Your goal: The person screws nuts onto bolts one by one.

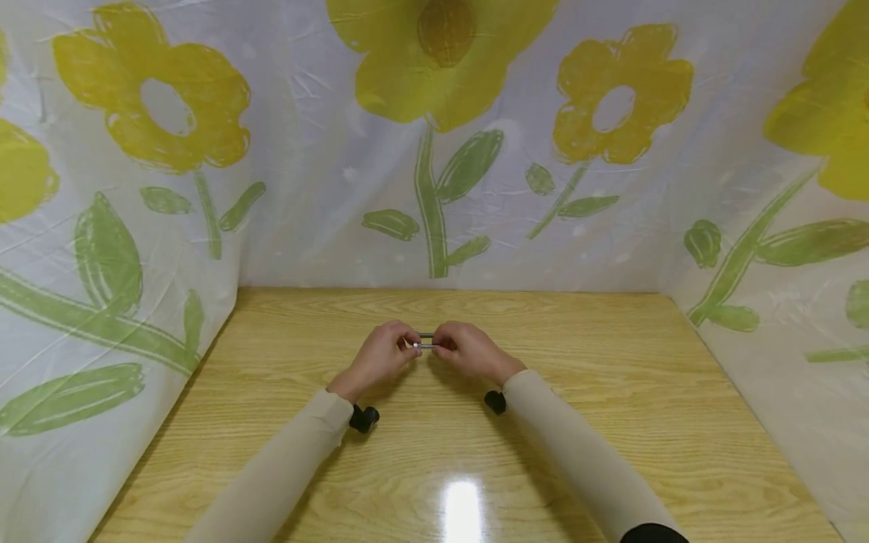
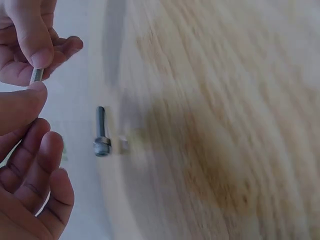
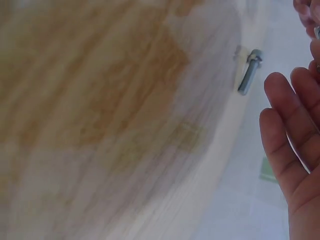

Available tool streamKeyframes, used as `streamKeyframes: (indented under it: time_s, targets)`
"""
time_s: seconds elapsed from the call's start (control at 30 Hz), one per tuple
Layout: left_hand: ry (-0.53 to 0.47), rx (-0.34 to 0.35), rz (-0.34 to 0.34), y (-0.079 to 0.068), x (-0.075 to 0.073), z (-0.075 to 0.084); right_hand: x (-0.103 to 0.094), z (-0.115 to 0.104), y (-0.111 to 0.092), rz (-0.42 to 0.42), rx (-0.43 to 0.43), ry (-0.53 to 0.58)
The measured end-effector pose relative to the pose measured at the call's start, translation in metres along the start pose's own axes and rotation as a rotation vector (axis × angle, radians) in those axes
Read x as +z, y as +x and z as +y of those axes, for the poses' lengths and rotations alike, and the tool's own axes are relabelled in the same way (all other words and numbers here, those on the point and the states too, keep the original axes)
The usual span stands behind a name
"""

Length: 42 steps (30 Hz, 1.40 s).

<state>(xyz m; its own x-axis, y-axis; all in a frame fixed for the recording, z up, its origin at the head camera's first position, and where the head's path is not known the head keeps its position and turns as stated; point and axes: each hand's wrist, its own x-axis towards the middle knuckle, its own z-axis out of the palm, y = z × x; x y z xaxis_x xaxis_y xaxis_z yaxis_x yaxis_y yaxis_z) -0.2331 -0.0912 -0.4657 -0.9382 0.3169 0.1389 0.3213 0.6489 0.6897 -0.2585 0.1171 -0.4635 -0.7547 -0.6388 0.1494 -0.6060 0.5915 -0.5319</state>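
Note:
A silver threaded bolt (image 1: 427, 346) is held between my two hands, above the wooden table. My left hand (image 1: 382, 354) pinches its head end with thumb and fingers. The other end sits in the pinch of my right hand (image 1: 473, 351). In the left wrist view only a short stretch of thread (image 2: 36, 75) shows between the two thumbs; fingers cover the rest. A second, darker bolt (image 2: 101, 132) lies on the table just beyond the hands, untouched. It has a cylindrical head and a ring-like collar below it, which also shows on this bolt (image 3: 250, 71) in the right wrist view.
The wooden table (image 1: 434, 422) spreads around both forearms. White curtains with yellow flowers (image 1: 305, 226) close off its back, left and right edges. A bright light reflection lies on the near part of the tabletop.

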Motion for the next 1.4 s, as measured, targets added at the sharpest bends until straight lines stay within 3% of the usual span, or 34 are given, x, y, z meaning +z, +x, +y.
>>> streamKeyframes:
  time_s: [0.37, 0.77, 1.0, 1.4]
  targets:
    - [0.074, 0.01, -0.04, 0.015, 0.003, -0.016, 0.004, 0.014, 0.018, -0.058, 0.046, -0.004]
    - [0.16, -0.027, -0.123, 0.026, 0.007, -0.024, 0.008, 0.018, 0.028, -0.148, 0.027, -0.066]
    - [0.194, -0.061, -0.158, 0.027, 0.007, -0.023, 0.014, 0.02, 0.033, -0.191, 0.054, -0.114]
    - [0.221, -0.055, -0.151, 0.027, 0.01, -0.026, 0.015, 0.021, 0.034, -0.189, 0.056, -0.133]
